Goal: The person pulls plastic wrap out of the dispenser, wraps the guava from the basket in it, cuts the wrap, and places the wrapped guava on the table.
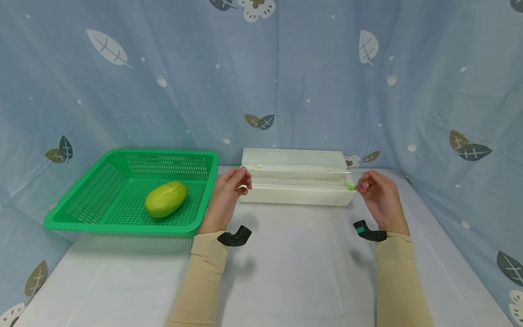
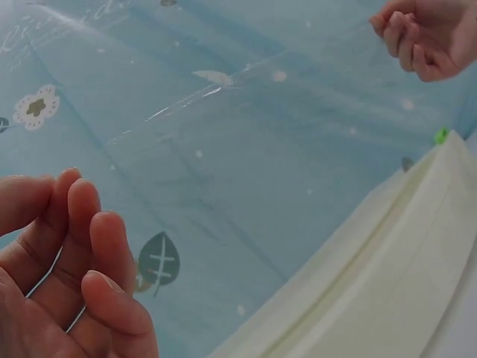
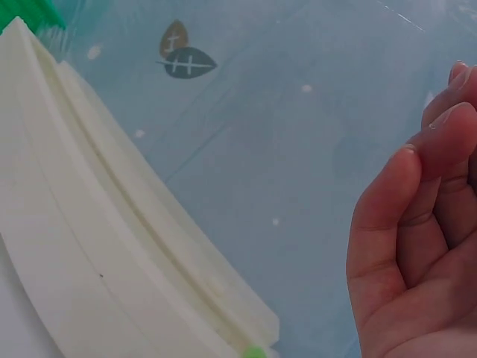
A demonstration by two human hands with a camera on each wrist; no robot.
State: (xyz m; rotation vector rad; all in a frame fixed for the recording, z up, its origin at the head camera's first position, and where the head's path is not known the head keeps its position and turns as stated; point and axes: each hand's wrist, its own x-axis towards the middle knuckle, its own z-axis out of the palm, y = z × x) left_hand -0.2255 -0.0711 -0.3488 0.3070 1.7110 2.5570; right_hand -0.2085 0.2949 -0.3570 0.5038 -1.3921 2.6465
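A white cling film dispenser box (image 1: 296,195) stands at the back of the table with its lid (image 1: 292,156) raised. Clear cling film (image 1: 300,177) stretches across above the box, its shiny folds catching light in the left wrist view. At the left end my left hand (image 1: 230,193) pinches the film's edge between thumb and fingertips. My right hand (image 1: 380,195) pinches the other end, close to a small green slider (image 1: 351,186) on the box's right end. In the right wrist view my right thumb (image 3: 384,201) meets the index fingertip; the film there is barely visible.
Left of my left hand stands a green plastic basket (image 1: 122,228) with a yellow-green oval fruit (image 1: 166,199) in it. A white cloth (image 1: 286,272) covers the table. Behind hangs a blue leaf-patterned curtain (image 1: 310,68).
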